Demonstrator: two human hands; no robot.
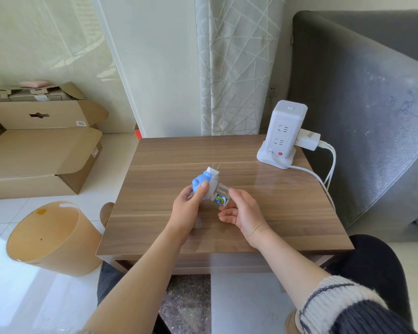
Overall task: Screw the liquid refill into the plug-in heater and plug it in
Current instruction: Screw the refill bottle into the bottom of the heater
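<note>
My left hand (pixel 187 208) holds the blue and white plug-in heater (pixel 204 180) above the middle of the wooden table (pixel 287 213). Its two metal prongs point up and away. The clear liquid refill bottle (pixel 221 195), with a blue and yellow label, sits in the heater's base and points right. My right hand (pixel 243 214) has its fingertips on the bottle. A white tower power strip (pixel 284 131) stands at the table's far right corner, with free sockets facing me.
A white adapter (pixel 308 139) is plugged into the tower's right side, and white cables trail off the table's right edge. A grey sofa (pixel 372 116) stands to the right. An orange bin (pixel 51 237) and open cardboard boxes (pixel 39 150) lie on the floor to the left.
</note>
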